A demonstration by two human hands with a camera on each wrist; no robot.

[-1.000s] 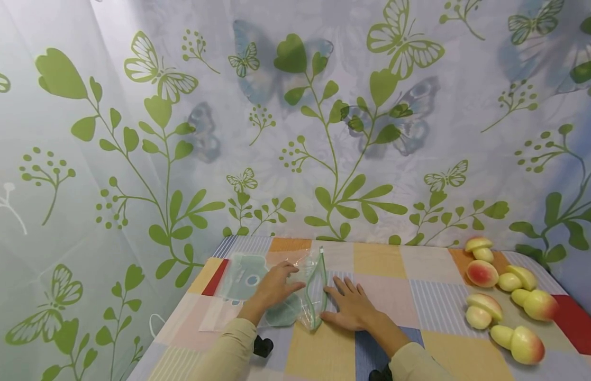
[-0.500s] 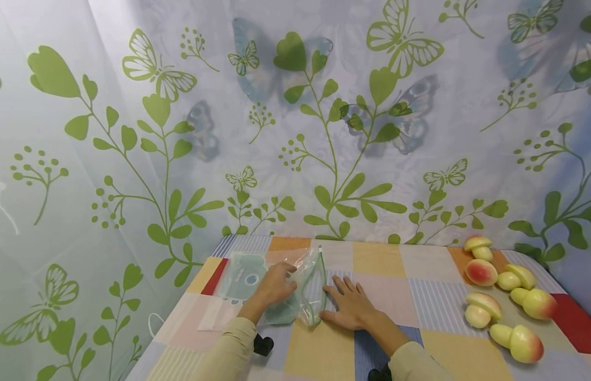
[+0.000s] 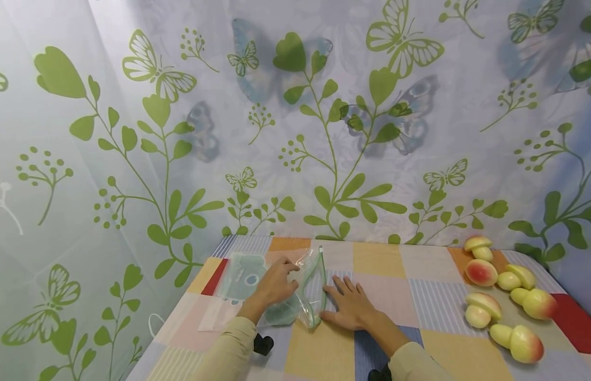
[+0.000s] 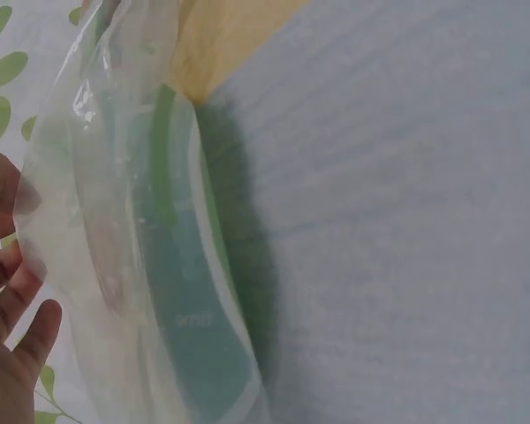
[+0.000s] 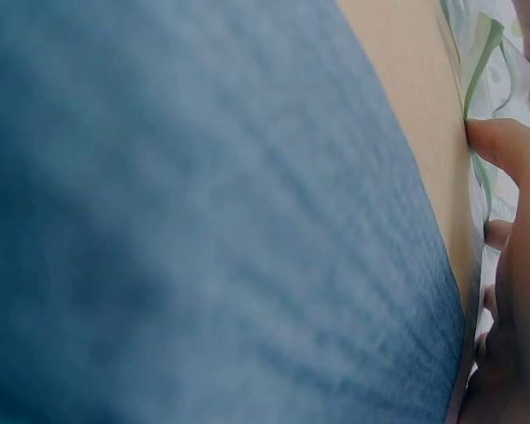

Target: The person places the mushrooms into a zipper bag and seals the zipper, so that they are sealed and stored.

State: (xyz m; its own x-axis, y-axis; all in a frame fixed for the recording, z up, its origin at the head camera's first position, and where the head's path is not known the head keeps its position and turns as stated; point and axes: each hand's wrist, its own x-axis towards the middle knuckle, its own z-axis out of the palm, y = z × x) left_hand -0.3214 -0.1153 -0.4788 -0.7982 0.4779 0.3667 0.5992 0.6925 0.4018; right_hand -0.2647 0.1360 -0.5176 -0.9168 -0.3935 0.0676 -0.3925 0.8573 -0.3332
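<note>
In the head view, a clear zip bag (image 3: 307, 259) with green edging along its mouth and a teal cartoon print lies on the table. My left hand (image 3: 276, 281) is over it, fingers loosely bent, thumb apart from them. In the left wrist view, left fingertips (image 4: 37, 322) are beside the film of the bag (image 4: 194, 291), which bulges up off the cloth. The bag's mouth gapes on its right side. My right hand (image 3: 351, 304) rests on the cloth, fingers spread, and its fingertips touch the green edge. The right wrist view shows the thumb (image 5: 499, 141) at that edge.
Several yellow and red mushroom-shaped toys (image 3: 483, 273) are grouped at the table's right side. Another flat printed bag (image 3: 238, 275) lies at the left. A patchwork cloth (image 3: 390, 259) covers the table. Behind it hangs a leaf-and-butterfly curtain (image 3: 257, 211).
My left thumb has drawn in toward the fingers, and the left lip of the bag's mouth has shifted slightly left. My right hand has stayed in place.
</note>
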